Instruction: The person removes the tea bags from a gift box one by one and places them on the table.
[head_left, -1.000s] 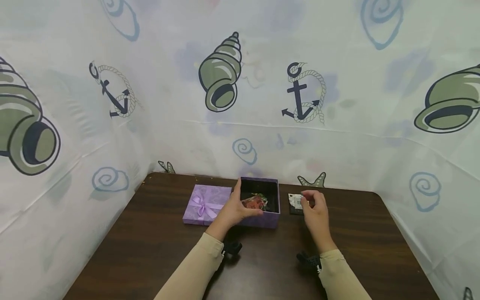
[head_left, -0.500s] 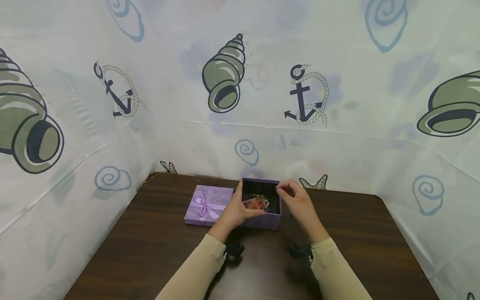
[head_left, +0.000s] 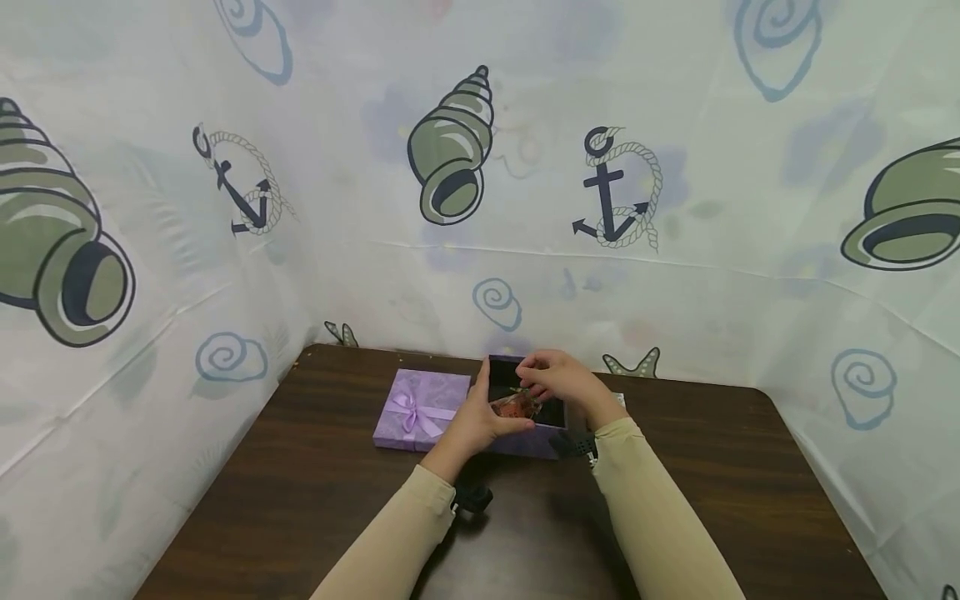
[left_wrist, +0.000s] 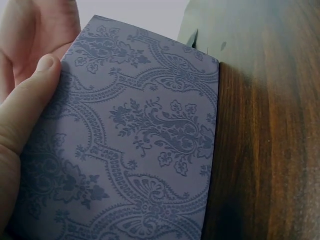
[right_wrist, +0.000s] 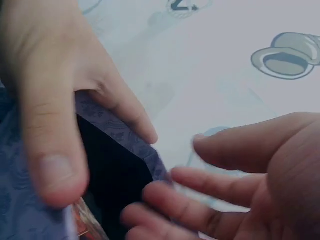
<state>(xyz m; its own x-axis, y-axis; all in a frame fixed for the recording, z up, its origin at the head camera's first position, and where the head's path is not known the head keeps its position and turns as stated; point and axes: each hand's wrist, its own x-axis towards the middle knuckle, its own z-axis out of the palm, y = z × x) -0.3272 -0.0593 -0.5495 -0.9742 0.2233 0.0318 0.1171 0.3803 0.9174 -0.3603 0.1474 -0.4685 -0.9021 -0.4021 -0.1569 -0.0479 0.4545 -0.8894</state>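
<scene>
My left hand [head_left: 472, 425] grips the left side of a purple gift box [head_left: 525, 446], with the thumb along the front rim and the fingers at the back wall. The patterned outside of the box [left_wrist: 150, 125] fills much of the left wrist view. Inside its black interior lies a shiny packet [head_left: 513, 407] in red and clear wrap. My right hand [head_left: 561, 382] is over the box's right half. In the right wrist view, the right hand [right_wrist: 225, 190] reaches its loosely bent fingers to the opening, thumb apart, holding nothing visible.
The purple lid [head_left: 442, 387] with a ribbon bow lies left of the box on the dark wooden table [head_left: 300, 467]. A small white-labelled packet [head_left: 620, 399] peeks out behind the right wrist. A printed cloth wall [head_left: 540, 208] stands close behind the table.
My right hand has moved left, from the white-labelled packet beside the box to over the box's opening. The left hand has kept its grip on the box.
</scene>
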